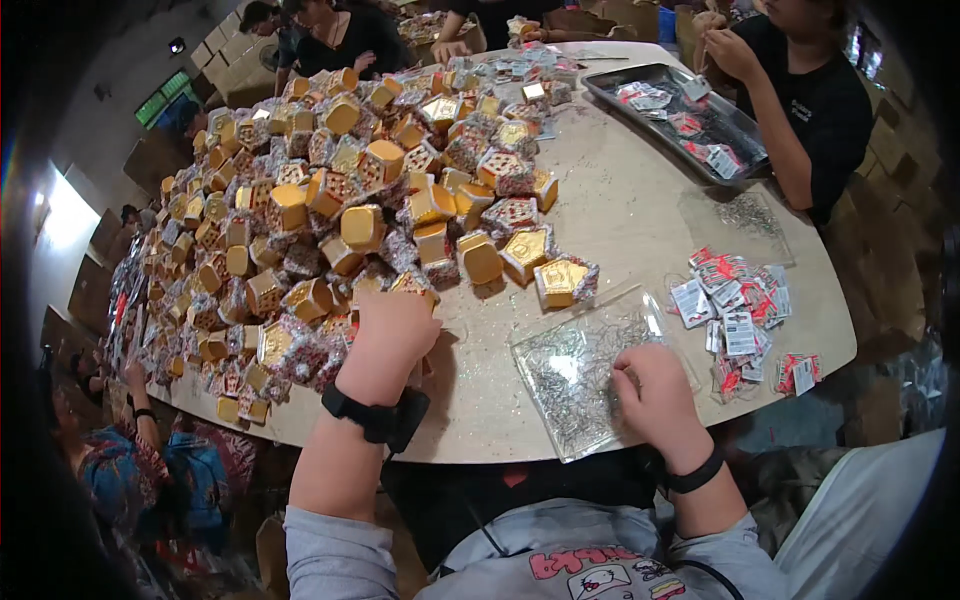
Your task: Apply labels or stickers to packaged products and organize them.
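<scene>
A big heap of small gold house-shaped ornaments (pixel 362 228) with glittery, red-dotted sides covers the left and middle of the table. My left hand (pixel 392 335) reaches into its near edge, back of the hand up. Its fingers are turned away and hidden, so what it touches there cannot be seen. My right hand (pixel 655 395) is over a clear square tray (pixel 533 388) at the front of the table. Its fingers are curled together in a pinch among thin silvery wire pieces (pixel 580 365). Anything between the fingertips is too small to make out.
Right of the clear tray lies a pile of small red-and-white tags (pixel 738 308). Beyond it are another clear sheet (pixel 760 225) with wire pieces and a dark metal tray (pixel 735 145) holding tag bundles. A person (pixel 800 100) works at the right; others sit across the table (pixel 600 180).
</scene>
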